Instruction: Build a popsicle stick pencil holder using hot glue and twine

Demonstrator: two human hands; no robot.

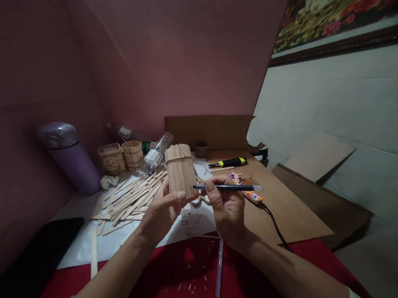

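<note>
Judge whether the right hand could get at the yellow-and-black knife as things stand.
Probably yes: the knife lies beyond the right hand on the brown board, with nothing seen covering it. That hand holds a pen, though, which would likely need putting down first.

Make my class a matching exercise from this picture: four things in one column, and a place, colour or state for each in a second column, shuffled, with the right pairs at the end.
Things:
1. Pen
2. Stick-covered cup
3. Flask
4. Utility knife

Descriptions:
A. Purple, at the left by the wall
B. Yellow and black, lying on the brown board
C. Held in the right hand
D. Held in the left hand, with twine around it

Right pairs: 1-C, 2-D, 3-A, 4-B
</note>
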